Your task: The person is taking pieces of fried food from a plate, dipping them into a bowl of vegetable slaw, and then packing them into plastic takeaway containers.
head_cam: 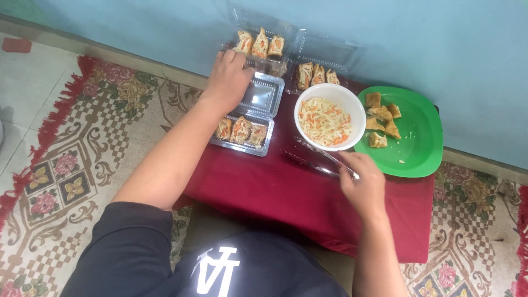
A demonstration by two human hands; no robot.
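Note:
My left hand [228, 77] rests on the open lid of a clear plastic container [258, 99]. The container's tray [242, 131] holds three stuffed fried pieces. My right hand [363, 184] grips a metal utensil [319, 157] that lies by the rim of a white bowl [330, 116] of shredded cabbage and carrot. A green plate [418, 137] to the right of the bowl carries several fried tofu pieces [382, 118]. All stand on a low table under a dark red cloth [275, 192].
Two more clear containers [261, 44] [319, 71] with filled pieces stand at the table's back edge against a light blue wall [440, 44]. A patterned rug with a red fringe [71, 154] covers the floor around the table.

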